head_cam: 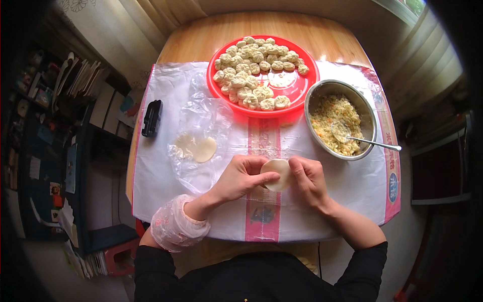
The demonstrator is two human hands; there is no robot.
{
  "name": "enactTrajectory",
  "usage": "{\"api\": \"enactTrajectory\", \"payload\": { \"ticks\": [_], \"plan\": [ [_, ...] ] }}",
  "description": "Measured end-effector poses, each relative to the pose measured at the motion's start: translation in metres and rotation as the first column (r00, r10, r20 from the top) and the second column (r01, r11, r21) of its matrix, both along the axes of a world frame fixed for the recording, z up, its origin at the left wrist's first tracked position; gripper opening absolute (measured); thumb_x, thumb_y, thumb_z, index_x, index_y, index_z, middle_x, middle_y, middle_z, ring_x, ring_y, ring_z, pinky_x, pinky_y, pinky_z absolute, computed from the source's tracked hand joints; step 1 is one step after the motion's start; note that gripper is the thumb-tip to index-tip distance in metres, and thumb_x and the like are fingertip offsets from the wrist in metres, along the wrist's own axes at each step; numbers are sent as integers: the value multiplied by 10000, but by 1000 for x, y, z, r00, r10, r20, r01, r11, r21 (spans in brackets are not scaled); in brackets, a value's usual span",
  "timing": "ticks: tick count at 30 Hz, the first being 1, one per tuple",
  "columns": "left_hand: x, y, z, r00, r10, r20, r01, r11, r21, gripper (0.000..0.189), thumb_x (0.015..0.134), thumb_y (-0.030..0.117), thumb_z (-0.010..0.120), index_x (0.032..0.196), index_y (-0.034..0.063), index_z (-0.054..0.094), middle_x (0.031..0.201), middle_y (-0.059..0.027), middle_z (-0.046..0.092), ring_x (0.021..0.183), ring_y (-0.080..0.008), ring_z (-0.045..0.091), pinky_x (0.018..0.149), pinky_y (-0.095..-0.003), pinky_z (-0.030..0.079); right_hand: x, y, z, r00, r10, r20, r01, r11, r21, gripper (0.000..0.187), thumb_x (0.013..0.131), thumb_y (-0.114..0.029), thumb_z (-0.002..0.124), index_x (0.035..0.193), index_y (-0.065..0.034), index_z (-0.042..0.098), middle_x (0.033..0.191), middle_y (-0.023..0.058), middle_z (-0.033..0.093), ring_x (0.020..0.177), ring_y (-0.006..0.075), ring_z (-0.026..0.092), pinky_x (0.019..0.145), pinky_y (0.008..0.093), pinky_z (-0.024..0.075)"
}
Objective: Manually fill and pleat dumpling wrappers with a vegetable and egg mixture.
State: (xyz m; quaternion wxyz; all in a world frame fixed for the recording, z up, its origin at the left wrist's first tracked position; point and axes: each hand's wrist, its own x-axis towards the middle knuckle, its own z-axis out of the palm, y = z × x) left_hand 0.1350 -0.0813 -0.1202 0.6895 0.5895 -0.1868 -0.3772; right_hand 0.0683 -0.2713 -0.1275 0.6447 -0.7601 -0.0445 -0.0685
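Observation:
Between my hands is a round dough wrapper [278,181]. My left hand [247,175] pinches its left side, the thumb lying across the face. My right hand [308,179] grips the right edge between thumb and curled fingers. Beyond them, a red round tray [298,92] carries many pleated dumplings [243,81]. To the right stands a steel bowl [371,128] of chopped filling [332,124], with a metal spoon [377,143] resting in it, its handle over the rim. More flat wrappers [204,149] lie in a clear plastic bag [196,177] left of my hands.
A white and pink plastic sheet [162,188] covers most of the wooden table [302,24]. A black plastic case [152,118] lies near its left edge. Shelves with books and papers [81,77] stand to the left, and a red stool [120,256] is low beside them.

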Motion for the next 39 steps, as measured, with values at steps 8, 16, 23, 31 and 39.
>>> {"api": "enactTrajectory", "payload": {
  "ticks": [8, 16, 23, 31, 39],
  "plan": [
    [1, 1, -6, 998, -25, 49, 25, 1000, -2, 218, 957, 198, 599, 1009, -9, 646, 862, 0, 649, 795, -44, 595, 675, -215, 499, 0, 0, 2, 1000, -18, -10, 17, 997, -80, 295, 959, -177, 575, 754, 25, 510, 632, 97, 429, 574, 150, 407, 529, 312, 347],
    [1, 2, 3, 998, -21, -54, 21, 1000, 0, 221, 961, 196, 590, 1063, 1, 610, 901, -30, 666, 852, -87, 639, 741, -235, 531, 2, 3, 2, 999, 40, 16, -38, 997, -60, 267, 964, -155, 572, 767, 16, 514, 626, 66, 470, 587, 89, 401, 522, 276, 356],
    [0, 1, -1, 999, -20, -35, 18, 998, -55, 201, 885, 65, 674, 1062, -6, 610, 975, -65, 690, 885, -107, 656, 760, -237, 533, -1, 0, 4, 990, -22, -138, 20, 1000, -11, 216, 955, -120, 573, 788, 11, 537, 634, 63, 521, 586, 82, 467, 520, 265, 380],
    [-1, 2, -7, 996, -86, -2, 86, 995, -45, 148, 871, 56, 688, 993, -9, 635, 884, -30, 680, 816, -58, 627, 706, -212, 508, 3, 5, 2, 996, -55, 75, 60, 996, -59, 88, 901, -67, 642, 878, 18, 636, 687, 58, 601, 608, 83, 513, 567, 240, 427],
    [-2, -1, -10, 990, -89, 107, 87, 996, 22, 148, 875, 64, 687, 995, -10, 645, 844, -1, 673, 764, -36, 598, 674, -197, 496, -1, 4, 4, 994, -111, -16, 112, 991, 70, 84, 899, -63, 642, 899, 21, 642, 749, 79, 678, 739, 90, 645, 655, 237, 500]
  ]
}}
